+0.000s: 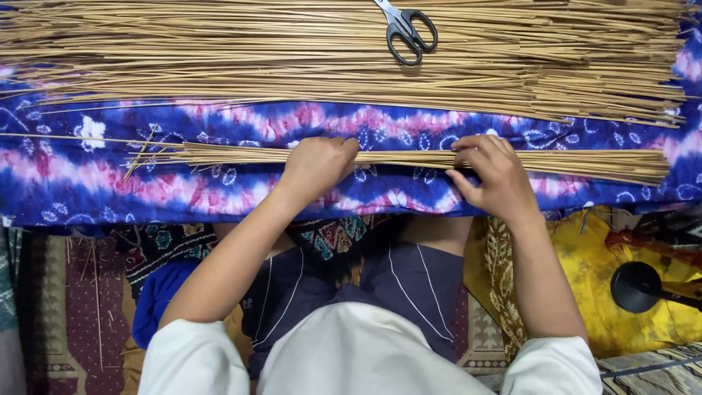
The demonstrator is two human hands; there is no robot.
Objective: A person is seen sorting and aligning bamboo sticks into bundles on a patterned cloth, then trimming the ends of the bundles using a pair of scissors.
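A thin bundle of straw-coloured sticks [409, 157] lies flat across the blue, pink and white tie-dye cloth [219, 124], its long axis running from 9 o'clock to 3 o'clock straight in front of the person. Both hands sit on it near its middle. The left hand [316, 167] is curled into a loose fist over the sticks, fingers [344, 150] closed down around them. The right hand [496, 174] is at 3 o'clock from the left, with a short stretch of bundle bare between them; its fingers are bent and pinch the sticks from above, thumb tucked on the near side. Neither hand is nearer, as both touch the bundle. At 12 o'clock from the hands, well apart, a much wider heap of loose sticks [219, 51] lies parallel to the bundle, and black-handled scissors [406, 31] rest on it. The cloth covers a low surface over the person's lap. Below it patterned mats cover the floor, with a yellow cloth [585, 278] and a black round object [635, 287] at 4 o'clock.
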